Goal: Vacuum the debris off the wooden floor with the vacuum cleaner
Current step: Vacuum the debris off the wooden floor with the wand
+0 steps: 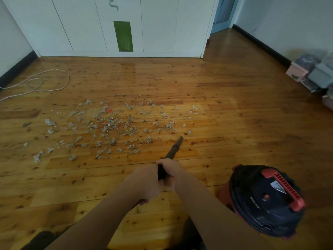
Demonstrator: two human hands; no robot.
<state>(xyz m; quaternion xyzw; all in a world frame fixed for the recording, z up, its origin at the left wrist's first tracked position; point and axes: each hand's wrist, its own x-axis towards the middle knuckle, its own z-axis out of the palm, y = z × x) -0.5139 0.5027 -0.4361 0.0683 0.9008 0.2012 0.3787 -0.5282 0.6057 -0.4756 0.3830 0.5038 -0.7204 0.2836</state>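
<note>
Grey fluff and small coloured scraps, the debris [111,127], lie scattered over the middle of the wooden floor [225,109]. A dark vacuum wand [173,149] points forward and down, its tip just short of the right side of the debris. My left hand [144,183] grips the wand's near end, and my right hand [170,172] grips it just ahead, the two hands touching. The red and black vacuum cleaner canister [264,199] stands on the floor to my right.
White cupboard doors [153,29] with a green panel close off the far side. A white cable [45,82] loops on the floor at far left. Boxes and bags [313,73] sit against the right wall. An open doorway [223,13] is at the far right.
</note>
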